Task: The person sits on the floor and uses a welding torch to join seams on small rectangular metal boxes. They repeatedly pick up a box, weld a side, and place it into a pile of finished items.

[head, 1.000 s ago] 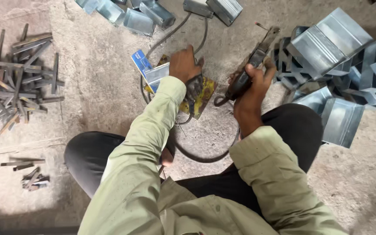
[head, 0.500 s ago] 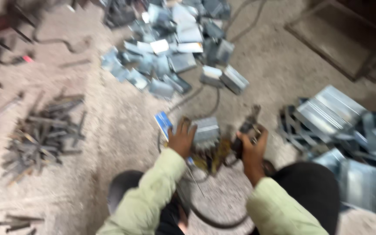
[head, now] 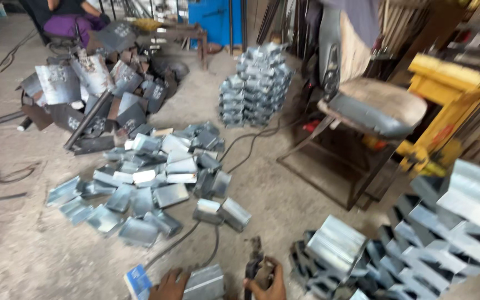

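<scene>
**View lifts from the hands to the workshop floor**

The camera has tilted up since a moment ago, pushing both hands to the bottom edge. The left hand (head: 169, 284) rests on a folded galvanised sheet-metal piece (head: 204, 282), its grip laid over it as before. The right hand (head: 268, 286) stays clenched around a dark hand tool (head: 254, 262). Loose metal pieces (head: 145, 189) now fill the centre left, a neat stack (head: 256, 86) the upper middle.
</scene>
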